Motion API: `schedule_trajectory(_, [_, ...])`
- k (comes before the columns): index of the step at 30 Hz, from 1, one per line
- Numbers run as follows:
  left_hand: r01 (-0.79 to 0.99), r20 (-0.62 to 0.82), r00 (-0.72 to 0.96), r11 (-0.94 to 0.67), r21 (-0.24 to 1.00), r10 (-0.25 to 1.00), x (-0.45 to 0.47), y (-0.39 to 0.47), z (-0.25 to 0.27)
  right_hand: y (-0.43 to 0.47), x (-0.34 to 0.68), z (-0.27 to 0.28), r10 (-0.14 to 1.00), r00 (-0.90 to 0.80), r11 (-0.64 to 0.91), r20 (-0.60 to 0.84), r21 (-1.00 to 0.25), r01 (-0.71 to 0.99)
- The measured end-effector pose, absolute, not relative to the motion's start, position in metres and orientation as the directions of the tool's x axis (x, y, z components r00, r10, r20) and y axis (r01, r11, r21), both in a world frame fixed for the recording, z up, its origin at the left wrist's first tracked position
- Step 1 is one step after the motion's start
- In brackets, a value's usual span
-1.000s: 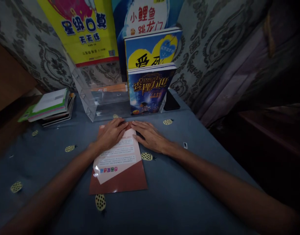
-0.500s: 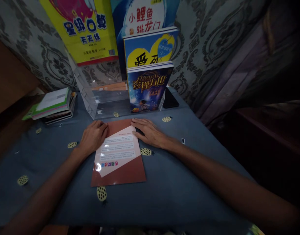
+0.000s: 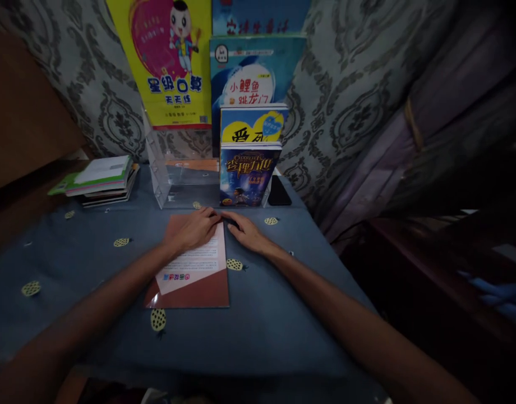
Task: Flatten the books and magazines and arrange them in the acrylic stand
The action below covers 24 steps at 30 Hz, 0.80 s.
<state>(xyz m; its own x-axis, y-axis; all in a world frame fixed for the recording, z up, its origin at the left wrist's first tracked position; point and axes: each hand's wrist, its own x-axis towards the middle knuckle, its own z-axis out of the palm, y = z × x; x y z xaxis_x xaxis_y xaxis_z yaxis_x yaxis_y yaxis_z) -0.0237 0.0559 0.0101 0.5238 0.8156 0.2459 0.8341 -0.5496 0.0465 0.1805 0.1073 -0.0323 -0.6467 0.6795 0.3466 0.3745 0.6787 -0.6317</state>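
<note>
A thin reddish-brown booklet (image 3: 203,292) with a pale printed panel lies closed and flat on the blue cloth, its print upside down to me. Across the upper part of the booklet rests my left hand (image 3: 199,229), fingers stretched toward the top right corner. My right hand (image 3: 246,231) is at that same corner, with its fingers extended and the thumb apart. The fingertips of both hands come close together there. Whether any finger is under the booklet's edge is hidden.
Behind the hands, a clear plastic rack (image 3: 157,182) holds several upright books, a dark blue one (image 3: 247,177) in front. A black phone (image 3: 279,191) lies at its right. To the left is a book stack (image 3: 102,179). Patterned cloth (image 3: 325,101) hangs at the back.
My left hand has slid right across the booklet to the top right corner, close to my right hand. The camera view has tilted up, showing more of the rack's books.
</note>
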Motion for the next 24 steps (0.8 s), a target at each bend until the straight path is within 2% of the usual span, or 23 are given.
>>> schedule_trajectory(7, [0.809,0.342,0.522,-0.581,0.092,0.781,-0.027,0.057,-0.005,0.111,0.18,-0.038,0.673,-0.658,0.678,0.337,-0.637,0.368])
schedule_trajectory(24, [0.788,0.34,0.546,-0.607,0.102,0.766,-0.029,0.06,-0.003,0.115,0.179,-0.04,0.654,-0.68,0.71,0.331,-0.578,0.402])
